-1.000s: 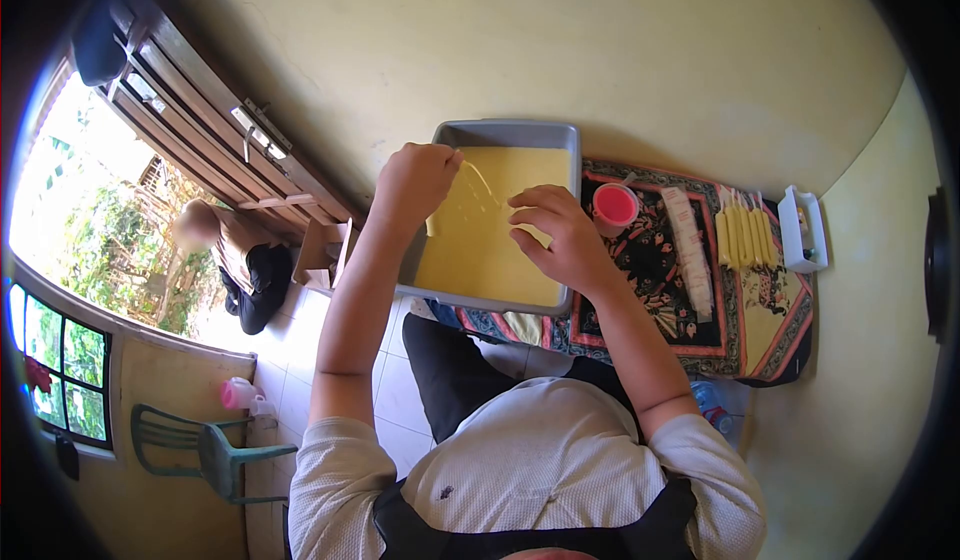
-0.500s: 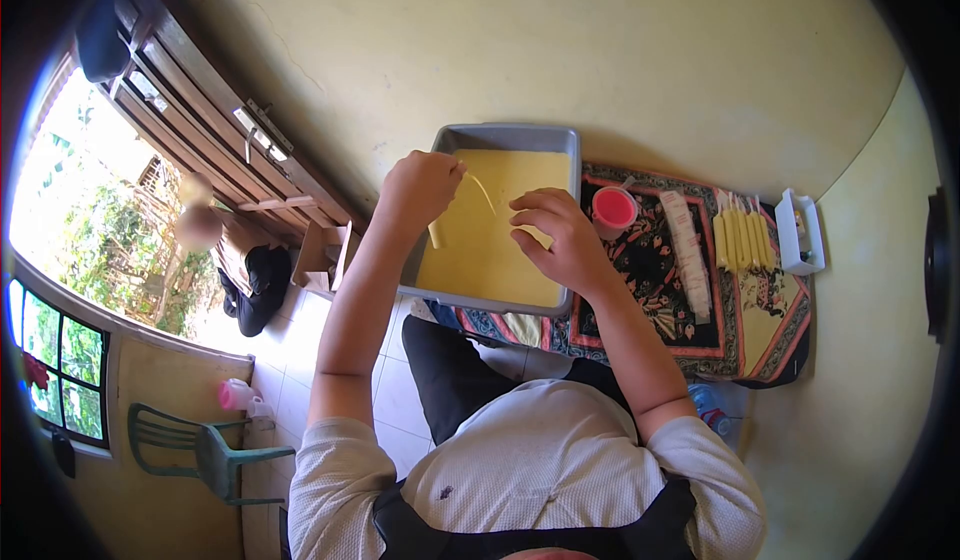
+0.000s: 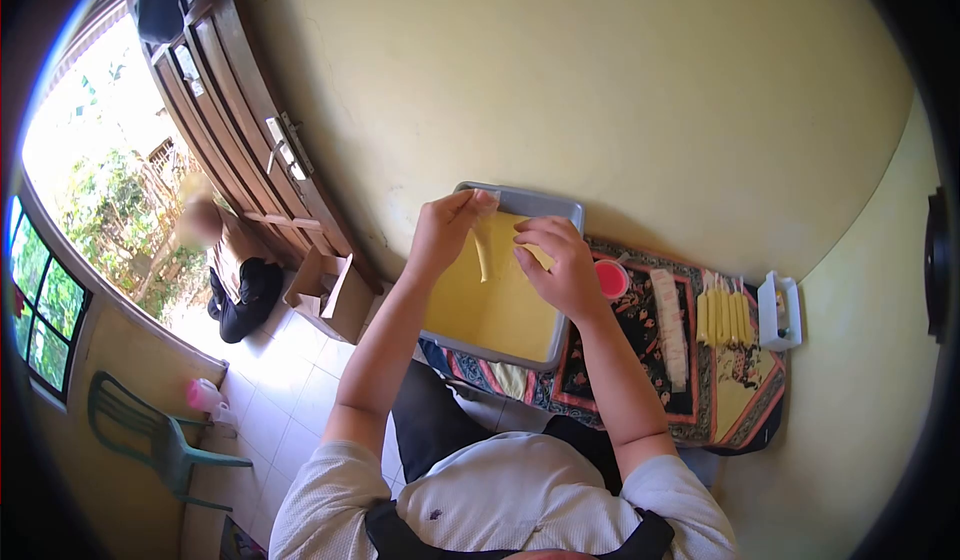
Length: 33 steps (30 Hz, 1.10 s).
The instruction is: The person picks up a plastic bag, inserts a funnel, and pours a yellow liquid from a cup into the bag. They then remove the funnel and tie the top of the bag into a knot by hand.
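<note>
Pinching the upper end of a slim clear bag (image 3: 484, 250) narrowly between thumb and fingers of the left hand (image 3: 446, 232), and letting the yellow-filled lower part hang down over a grey tub (image 3: 508, 360) of yellow liquid (image 3: 490, 310). Curving the fingers of the right hand (image 3: 562, 268) with a modest gap to the thumb, above the right side of the tub, near the bag but apart from it (showing nothing clearly between those fingertips). Resting just right of the tub, on a patterned cloth (image 3: 640, 360): a pink container (image 3: 612, 279). Lying farther right on the same cloth: a long whitish strip (image 3: 670, 330), then a row of yellow-filled bags (image 3: 722, 317) side by side, then a small white tray (image 3: 780, 312) at the far right. Sitting at the left, near the wooden door (image 3: 235, 110): another person (image 3: 240, 275), beside an open cardboard box (image 3: 335, 300)
</note>
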### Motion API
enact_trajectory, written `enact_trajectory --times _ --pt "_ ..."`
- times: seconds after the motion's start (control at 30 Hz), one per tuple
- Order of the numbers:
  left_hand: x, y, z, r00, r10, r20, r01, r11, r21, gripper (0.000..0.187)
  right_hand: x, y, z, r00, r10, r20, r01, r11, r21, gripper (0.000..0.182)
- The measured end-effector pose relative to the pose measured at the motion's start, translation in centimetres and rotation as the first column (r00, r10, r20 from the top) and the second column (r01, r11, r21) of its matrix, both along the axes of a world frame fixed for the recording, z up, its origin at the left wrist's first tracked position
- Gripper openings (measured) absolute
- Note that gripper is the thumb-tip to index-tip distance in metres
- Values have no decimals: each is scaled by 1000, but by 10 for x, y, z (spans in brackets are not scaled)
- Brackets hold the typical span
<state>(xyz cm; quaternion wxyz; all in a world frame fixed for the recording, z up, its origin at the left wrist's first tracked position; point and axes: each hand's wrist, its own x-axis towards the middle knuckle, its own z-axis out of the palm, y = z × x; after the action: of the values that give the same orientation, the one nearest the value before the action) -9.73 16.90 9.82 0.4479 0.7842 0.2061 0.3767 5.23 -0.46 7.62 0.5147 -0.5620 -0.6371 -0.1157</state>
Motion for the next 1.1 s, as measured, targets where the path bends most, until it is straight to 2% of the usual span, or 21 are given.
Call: enact_trajectory --times 0.17,0.2,0.27,0.37,0.47,0.53,0.57,0.67,0.73,0.77,0.83,0.87,0.97,1.07,1.1 --pt "11 -5 -11 948 -239 209 243 970 6 32 4 30 11 997 -74 -34 74 997 -1 24" --pt "11 -8 -10 932 -277 234 286 958 -2 31 5 37 11 998 -35 -53 34 999 -22 24" --pt "15 -9 -12 904 -316 289 344 938 -49 32 8 47 10 994 40 -101 -47 997 -63 23" --pt "15 -11 -16 888 -325 325 366 928 -72 40 9 50 15 983 49 -176 -60 997 -54 19" --pt "15 -7 -30 867 -325 377 422 882 -209 49 13 41 30 972 43 -231 -96 970 -223 19" --pt "23 8 -56 845 -355 399 501 786 -362 56 20 45 31 967 102 -232 -151 967 -204 18" --pt "24 9 -63 845 -365 391 507 778 -371 56 22 47 31 964 130 -232 -177 965 -195 18" --pt "21 -5 -64 825 -413 387 555 723 -411 57 18 53 32 986 162 -48 -164 986 -31 23" --pt "20 -10 -56 787 -474 395 613 676 -409 57 11 56 31 879 290 -378 -332 942 -49 26" --pt "19 -11 -53 766 -503 400 640 651 -408 58 9 55 33 809 325 -490 -401 914 -56 27" --pt "18 -9 -49 788 -512 343 614 695 -373 58 7 49 38 666 346 -661 -508 859 -61 28" --pt "18 -8 -47 798 -514 315 601 716 -354 58 6 47 40 603 344 -720 -554 830 -67 29" --pt "15 -9 -43 792 -516 326 609 702 -368 56 3 46 33 564 301 -769 -516 856 -44 30" --pt "20 -1 -57 724 -568 392 681 680 -272 50 4 49 23 516 233 -825 -499 864 -68 32" --pt "19 -1 -55 735 -574 362 671 693 -264 48 5 50 20 493 248 -834 -520 852 -54 33"
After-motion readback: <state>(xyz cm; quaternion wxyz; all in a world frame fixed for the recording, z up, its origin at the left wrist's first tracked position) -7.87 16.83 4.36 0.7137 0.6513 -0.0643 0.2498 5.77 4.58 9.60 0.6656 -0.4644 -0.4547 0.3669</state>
